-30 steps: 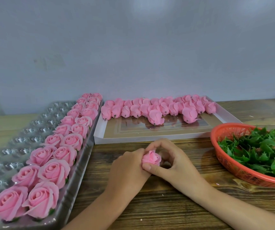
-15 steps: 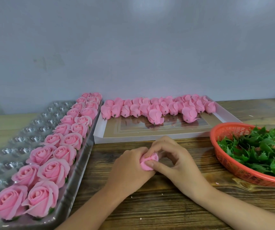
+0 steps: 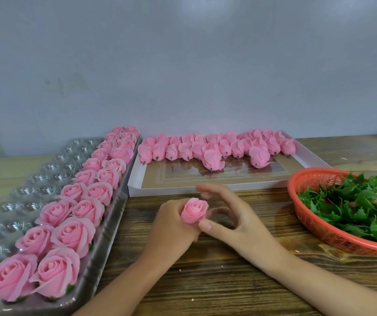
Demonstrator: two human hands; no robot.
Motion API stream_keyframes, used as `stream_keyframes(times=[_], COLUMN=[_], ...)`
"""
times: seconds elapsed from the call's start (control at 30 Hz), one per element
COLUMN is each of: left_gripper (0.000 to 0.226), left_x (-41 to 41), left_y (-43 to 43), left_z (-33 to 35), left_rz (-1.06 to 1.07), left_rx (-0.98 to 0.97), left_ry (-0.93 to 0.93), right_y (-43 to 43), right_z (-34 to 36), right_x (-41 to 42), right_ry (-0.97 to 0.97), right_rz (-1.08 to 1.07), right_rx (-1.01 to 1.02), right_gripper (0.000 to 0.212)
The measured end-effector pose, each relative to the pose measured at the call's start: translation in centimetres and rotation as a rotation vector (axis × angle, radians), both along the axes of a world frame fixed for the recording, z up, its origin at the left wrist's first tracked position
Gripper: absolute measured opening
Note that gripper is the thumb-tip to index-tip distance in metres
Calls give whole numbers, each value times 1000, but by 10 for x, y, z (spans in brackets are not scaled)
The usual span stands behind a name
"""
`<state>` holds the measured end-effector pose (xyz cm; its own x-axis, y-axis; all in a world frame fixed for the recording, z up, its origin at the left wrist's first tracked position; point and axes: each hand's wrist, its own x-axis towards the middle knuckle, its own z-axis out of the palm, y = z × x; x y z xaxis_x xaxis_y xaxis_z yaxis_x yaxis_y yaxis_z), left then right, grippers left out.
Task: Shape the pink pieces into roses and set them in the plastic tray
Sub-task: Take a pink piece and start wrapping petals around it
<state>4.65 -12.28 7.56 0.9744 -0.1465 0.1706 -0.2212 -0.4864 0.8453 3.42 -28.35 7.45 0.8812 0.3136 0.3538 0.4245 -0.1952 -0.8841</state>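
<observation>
My left hand (image 3: 173,226) grips a small pink rose bud (image 3: 193,210) from below, its top standing out above the fist. Just to the right, my right hand (image 3: 230,215) is spread loosely, its thumb tip touching the bud's base and its fingers lifted off the petals. The clear plastic tray (image 3: 23,192) lies at the left, with two rows of finished pink roses (image 3: 73,233) along its right side and empty cups on its left. Several unshaped pink pieces (image 3: 212,147) lie in a row at the back of the white flat box (image 3: 205,190).
An orange basket (image 3: 315,222) of green leaf pieces (image 3: 360,204) sits at the right on the wooden table (image 3: 217,281). A grey wall stands close behind everything. Small white crumbs dot the wood near my arms.
My right hand's fingers were wrapped over the bud half a second ago; they have opened and lifted away. The bud now stands exposed above my left fist.
</observation>
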Motion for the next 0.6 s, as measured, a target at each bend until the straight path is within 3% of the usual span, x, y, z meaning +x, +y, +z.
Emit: stream_keyframes(times=[0.13, 0.23, 0.37, 0.6], left_gripper=[23, 16, 3, 11], left_x=[-5, -4, -9, -10], left_y=[-1, -3, -2, -6], left_z=[0, 0, 1, 2], left_rz=[-113, -89, -34, -34], left_rx=[98, 209, 319, 399], left_ry=[-131, -285, -358, -364], right_y=[1, 2, 2, 3], right_z=[0, 0, 0, 1], right_x=[-3, -4, -5, -6], right_ry=[4, -93, -164, -157], right_rz=[72, -6, -89, -106], right_rx=[-139, -139, -114, -104], right_gripper=[69, 59, 41, 27])
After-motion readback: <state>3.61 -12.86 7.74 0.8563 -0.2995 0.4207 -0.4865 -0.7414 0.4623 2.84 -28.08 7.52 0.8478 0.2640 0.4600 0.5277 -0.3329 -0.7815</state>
